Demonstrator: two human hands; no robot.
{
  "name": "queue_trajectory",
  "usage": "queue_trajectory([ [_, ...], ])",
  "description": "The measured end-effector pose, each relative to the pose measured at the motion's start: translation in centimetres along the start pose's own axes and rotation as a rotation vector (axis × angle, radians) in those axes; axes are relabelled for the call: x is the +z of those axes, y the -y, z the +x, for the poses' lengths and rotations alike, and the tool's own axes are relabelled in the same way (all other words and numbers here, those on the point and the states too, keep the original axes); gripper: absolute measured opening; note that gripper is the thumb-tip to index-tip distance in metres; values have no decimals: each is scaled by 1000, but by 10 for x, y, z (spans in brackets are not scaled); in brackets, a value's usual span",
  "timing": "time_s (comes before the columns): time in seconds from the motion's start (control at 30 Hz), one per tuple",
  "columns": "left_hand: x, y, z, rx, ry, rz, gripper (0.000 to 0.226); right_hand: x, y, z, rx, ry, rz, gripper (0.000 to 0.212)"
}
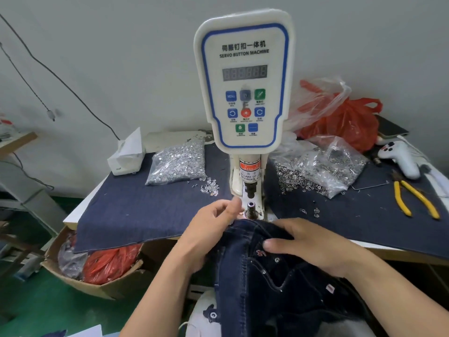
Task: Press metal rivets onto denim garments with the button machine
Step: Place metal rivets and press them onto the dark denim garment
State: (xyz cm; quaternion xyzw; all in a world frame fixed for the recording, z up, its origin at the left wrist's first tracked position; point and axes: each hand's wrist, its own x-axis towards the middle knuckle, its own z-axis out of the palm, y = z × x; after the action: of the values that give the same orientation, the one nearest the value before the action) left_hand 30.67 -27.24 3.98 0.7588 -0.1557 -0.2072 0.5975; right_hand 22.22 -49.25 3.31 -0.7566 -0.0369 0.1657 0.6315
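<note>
Head view. A white servo button machine (244,79) is seen upright at the back middle of a work table (73,216) covered with dark blue cloth (145,210). Its lower die post (251,209) is exposed, just beyond the top edge of a dark denim garment (267,288).

The garment is draped off the near table edge toward the camera, its upper edge touching the base of the machine. Several metal rivets (276,260) are already seated around a pocket seam.

The left hand (211,229) is positioned at the garment's left edge; its fingers are loosely curled, with the fingertips beside the die post. Whether cloth or a rivet is pinched cannot be told, as the fingertips are blurred. The right hand (308,246) is laid flat on the denim, fingers straight and pressing the fabric down.

A clear bag of silver rivet parts (177,164) is noted left of the machine, and an opened bag of ring-shaped parts (323,164) right of it. Yellow-handled pliers (413,198) lie at the right of the table. A red plastic bag (345,122) is recorded behind them.
</note>
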Motion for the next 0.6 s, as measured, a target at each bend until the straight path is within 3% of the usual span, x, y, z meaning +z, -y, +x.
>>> queue_trajectory([
  [0.07, -3, 3, -5, -67, 288, 184, 39, -2, 3, 1, 6, -6, 113, 27],
  [0.13, -6, 7, -8, -102, 407, 162, 31, -4, 8, 3, 34, 41, 147, 26],
  [0.23, -9, 14, -9, -85, 342, -148, 35, -11, 11, 3, 85, 111, 123, 16],
  [0.4, -3, 21, -8, -124, 268, -280, 46, -26, 13, 2, 158, 149, -73, 13],
  [0.6, 16, 21, 1, -204, 14, -452, 37, -33, -4, 15, 152, 10, 148, 25],
])
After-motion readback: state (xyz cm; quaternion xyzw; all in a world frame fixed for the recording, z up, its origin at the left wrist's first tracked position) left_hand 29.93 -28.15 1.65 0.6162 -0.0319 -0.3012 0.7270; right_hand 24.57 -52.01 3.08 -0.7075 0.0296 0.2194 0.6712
